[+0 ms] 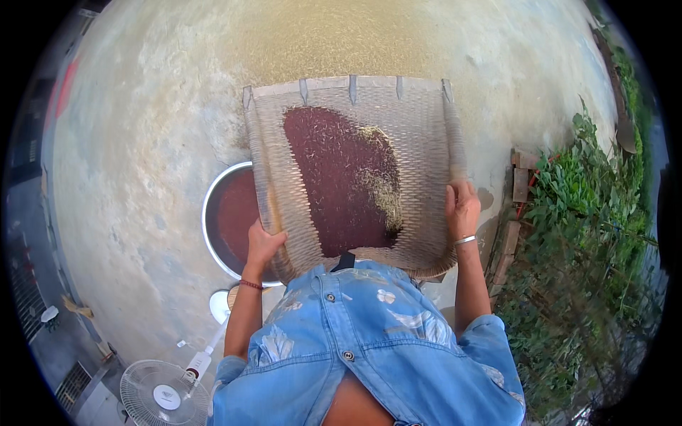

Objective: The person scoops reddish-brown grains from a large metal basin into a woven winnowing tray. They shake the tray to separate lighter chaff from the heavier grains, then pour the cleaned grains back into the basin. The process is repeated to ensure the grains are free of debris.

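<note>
A woven winnowing basket [426, 142] is held out in front of my body, its flat open edge facing away from me. Inside lies a spread of small dark red grains [334, 184], with pale straw-coloured chaff [383, 195] scattered mostly along the right side of the pile. My left hand [266, 243] grips the basket's left rim, thumb over the inside. On the opposite rim my right hand [463, 209] is closed, its fingers partly hidden by the rim. The basket's near end rests close against my blue shirt.
Partly under the basket at left stands a round metal basin [206, 220] of dark red grains. A white electric fan [167, 396] is at lower left. Chaff [334, 35] covers the concrete floor beyond the basket. Bricks [506, 248] edge green plants [568, 192] on the right.
</note>
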Demonstrator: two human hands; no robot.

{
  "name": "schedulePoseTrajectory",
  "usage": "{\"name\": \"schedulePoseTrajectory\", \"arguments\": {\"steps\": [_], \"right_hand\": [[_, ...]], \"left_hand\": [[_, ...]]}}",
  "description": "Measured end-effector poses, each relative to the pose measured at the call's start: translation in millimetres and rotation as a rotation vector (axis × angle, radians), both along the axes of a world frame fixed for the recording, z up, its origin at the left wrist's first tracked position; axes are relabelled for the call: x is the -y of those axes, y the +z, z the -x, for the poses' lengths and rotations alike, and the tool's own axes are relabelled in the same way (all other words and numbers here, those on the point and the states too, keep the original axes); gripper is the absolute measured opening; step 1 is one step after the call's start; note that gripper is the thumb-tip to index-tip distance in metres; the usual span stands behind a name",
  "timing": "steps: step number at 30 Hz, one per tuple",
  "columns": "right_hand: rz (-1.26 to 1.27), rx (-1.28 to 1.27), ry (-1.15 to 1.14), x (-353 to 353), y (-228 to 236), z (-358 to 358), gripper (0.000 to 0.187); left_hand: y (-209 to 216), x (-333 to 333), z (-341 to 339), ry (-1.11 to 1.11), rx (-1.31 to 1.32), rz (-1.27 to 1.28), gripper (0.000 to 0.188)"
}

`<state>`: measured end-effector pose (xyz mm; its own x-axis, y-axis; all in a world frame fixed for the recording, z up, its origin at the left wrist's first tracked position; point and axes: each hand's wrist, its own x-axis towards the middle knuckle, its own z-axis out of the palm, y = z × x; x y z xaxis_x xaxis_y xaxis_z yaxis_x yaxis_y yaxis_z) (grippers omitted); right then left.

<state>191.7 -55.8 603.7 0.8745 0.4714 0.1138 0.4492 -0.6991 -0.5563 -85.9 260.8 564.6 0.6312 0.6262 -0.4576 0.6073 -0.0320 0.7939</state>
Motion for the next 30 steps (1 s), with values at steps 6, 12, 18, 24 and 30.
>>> {"name": "schedulePoseTrajectory", "arguments": {"steps": [6,12,18,24,30], "right_hand": [[0.097,-1.099,0.094,13.0,-93.1,49.0,0.010],[-0.045,-0.020,0.262,-14.2,-82.8,54.3,0.011],[-0.089,-0.633,0.303,-56.2,-103.4,33.8,0.007],[0.282,-1.479,0.364,-14.6,-126.8,54.8,0.010],[-0.026,-1.437,0.180,7.9,-154.6,43.2,0.017]], "left_hand": [[3.6,1.9,-3.2,-0.009,0.016,-0.048,0.039],[13.6,4.9,-6.1,-0.025,-0.037,-0.068,0.039],[8.9,1.5,-7.5,-0.039,-0.012,-0.086,0.040],[5.7,6.4,-7.1,-0.016,0.003,-0.105,0.040],[11.1,10.5,-8.8,-0.004,-0.037,-0.081,0.039]]}}
